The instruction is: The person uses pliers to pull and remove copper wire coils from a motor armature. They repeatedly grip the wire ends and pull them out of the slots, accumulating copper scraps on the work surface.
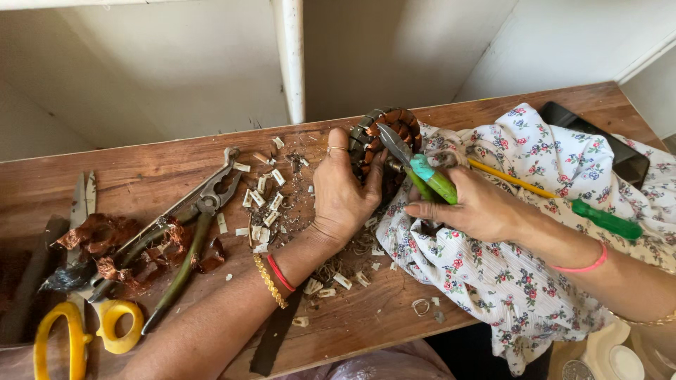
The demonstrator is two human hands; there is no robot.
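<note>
- Left hand (343, 188) clasped around wound stator (384, 144), near workbench (493, 105) back edge.
- Right hand (473, 209) closed on green-handled pliers (415, 167), jaws at copper windings.
- Best gripped firmly, nipping small bits, clear of fingers.

I see a round stator (387, 134) wound with copper coils, standing on edge on the wooden bench; green-handled pliers (422, 172) have their jaws against its windings

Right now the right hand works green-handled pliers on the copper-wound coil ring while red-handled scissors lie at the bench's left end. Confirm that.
Not quite: the head view shows the scissors have yellow handles. The right hand does work green-handled pliers on the coil ring, steadied by the left hand.
</note>
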